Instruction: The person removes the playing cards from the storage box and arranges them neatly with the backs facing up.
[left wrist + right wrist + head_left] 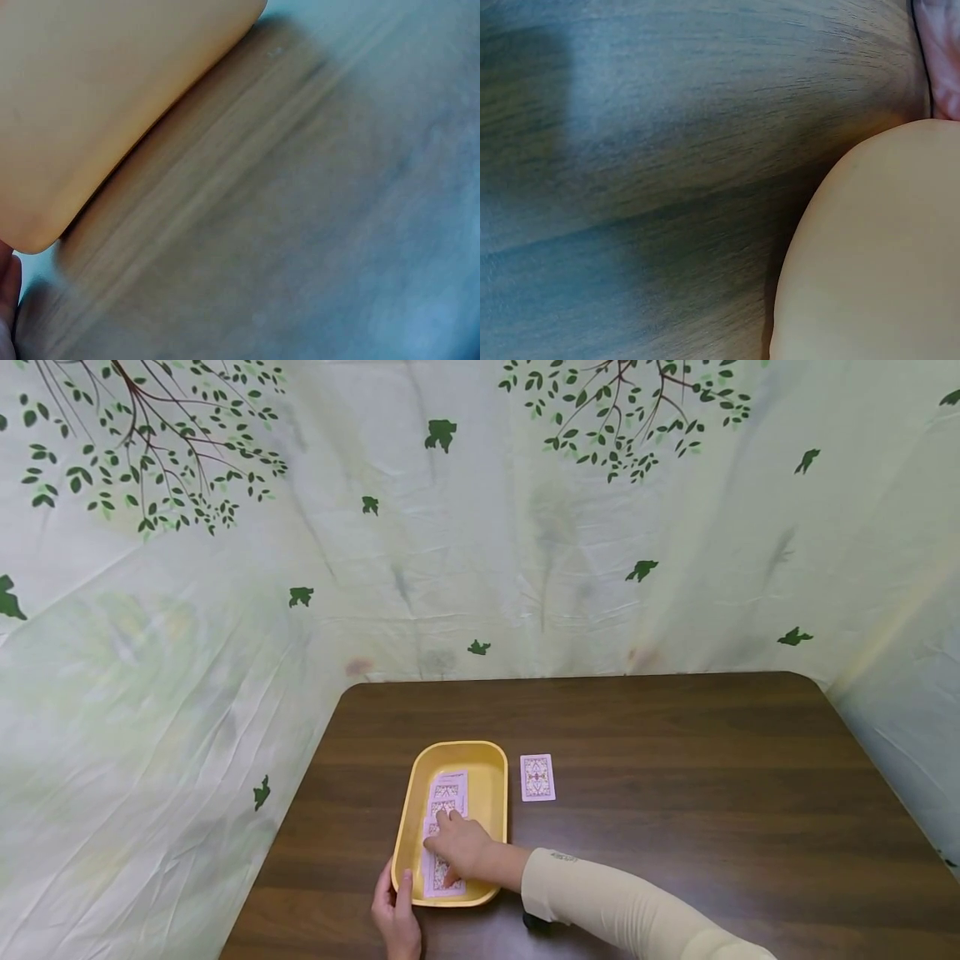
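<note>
With my left hand (397, 917) gripping the tray (491, 789) at its near-left corner, I'd press its cards (442, 789) lightly, fingers of my right hand (462, 848) spread.

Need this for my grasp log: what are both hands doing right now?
Left hand: holding the yellow tray at its near-left corner.
Right hand: over the cards in the tray; whether open or pinching one cannot be told.

The tray's (877, 247) rounded, pale tan edge fills the lower right over wood-grained table (667, 150); at upper right, a blurred bit of hand (943, 56) meets the frame's edge.
</note>
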The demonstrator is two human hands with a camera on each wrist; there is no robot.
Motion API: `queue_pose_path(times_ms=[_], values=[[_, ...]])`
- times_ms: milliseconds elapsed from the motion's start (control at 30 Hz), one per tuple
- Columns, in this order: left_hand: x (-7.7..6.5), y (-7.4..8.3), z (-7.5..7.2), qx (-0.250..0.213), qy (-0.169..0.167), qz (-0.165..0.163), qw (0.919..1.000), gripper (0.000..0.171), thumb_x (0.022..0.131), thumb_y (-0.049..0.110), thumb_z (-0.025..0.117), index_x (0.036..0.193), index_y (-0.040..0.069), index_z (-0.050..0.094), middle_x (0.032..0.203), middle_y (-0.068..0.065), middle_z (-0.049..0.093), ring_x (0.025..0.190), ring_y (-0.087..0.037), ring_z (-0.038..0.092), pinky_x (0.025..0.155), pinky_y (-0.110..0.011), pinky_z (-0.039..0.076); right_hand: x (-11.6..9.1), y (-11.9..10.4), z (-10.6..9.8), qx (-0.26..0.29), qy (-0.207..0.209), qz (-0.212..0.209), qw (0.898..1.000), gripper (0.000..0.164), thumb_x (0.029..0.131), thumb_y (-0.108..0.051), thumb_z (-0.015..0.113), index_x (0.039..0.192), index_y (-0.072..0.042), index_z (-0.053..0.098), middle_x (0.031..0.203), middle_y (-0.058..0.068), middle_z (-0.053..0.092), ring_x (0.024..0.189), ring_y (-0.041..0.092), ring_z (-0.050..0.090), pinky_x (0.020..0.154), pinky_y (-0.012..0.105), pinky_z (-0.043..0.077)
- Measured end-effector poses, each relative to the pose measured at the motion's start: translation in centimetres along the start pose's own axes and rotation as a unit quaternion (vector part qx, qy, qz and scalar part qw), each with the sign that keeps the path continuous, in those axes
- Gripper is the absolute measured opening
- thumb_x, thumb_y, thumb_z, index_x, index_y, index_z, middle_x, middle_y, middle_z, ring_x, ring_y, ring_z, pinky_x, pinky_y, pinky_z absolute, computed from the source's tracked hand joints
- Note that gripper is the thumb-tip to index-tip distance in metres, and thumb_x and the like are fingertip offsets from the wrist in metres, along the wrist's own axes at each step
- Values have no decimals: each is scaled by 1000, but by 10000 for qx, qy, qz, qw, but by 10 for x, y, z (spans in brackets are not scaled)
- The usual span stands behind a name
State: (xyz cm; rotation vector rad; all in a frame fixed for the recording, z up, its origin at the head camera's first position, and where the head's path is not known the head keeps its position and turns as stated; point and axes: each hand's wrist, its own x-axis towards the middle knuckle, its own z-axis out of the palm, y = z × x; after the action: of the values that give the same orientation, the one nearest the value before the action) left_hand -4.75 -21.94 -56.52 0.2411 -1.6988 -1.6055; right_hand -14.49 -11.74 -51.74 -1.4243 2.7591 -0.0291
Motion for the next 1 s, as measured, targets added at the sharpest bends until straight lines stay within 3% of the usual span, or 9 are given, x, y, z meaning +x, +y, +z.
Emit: queue_pose_path(times_ms=[333, 533, 800, 1000], values=[[0, 1, 0, -112, -21, -64, 9999, 28, 85, -17, 48, 112, -24, 48, 100, -16, 60, 88, -13, 58, 74, -14, 45, 0, 0, -3, 18, -17, -275, 9996, 52, 61, -49, 75, 105, -23, 64, 97, 4, 47, 82, 16, 45, 61, 24, 42], [0, 10, 2, -66, -2, -35, 10000, 28, 85, -17, 47, 111, -26, 47, 100, -14, 60, 88, -12, 58, 74, -13, 45, 0, 1, -2, 63, 79, -345, 9994, 53, 61, -51, 74, 105, -22, 62, 100, 6, 47, 84, 17, 46, 62, 24, 43], [-1, 11, 2, 82, 36, -81, 9999, 28, 86, -15, 49, 111, -25, 48, 101, -19, 59, 89, -11, 58, 74, -13, 44, -4, 4, 3, 108, 540, -325, 9980, 68, 65, -68, 66, 113, -21, 57, 106, 8, 49, 91, 19, 48, 64, 25, 46], [0, 6, 1, -59, -6, 22, 10000, 28, 85, -17, 48, 111, -25, 48, 101, -20, 60, 90, -13, 59, 75, -14, 45, -4, 8, 1, 138, 814, -370, 9959, 74, 62, -68, 68, 116, -20, 52, 109, 10, 46, 92, 19, 47, 63, 24, 46]])
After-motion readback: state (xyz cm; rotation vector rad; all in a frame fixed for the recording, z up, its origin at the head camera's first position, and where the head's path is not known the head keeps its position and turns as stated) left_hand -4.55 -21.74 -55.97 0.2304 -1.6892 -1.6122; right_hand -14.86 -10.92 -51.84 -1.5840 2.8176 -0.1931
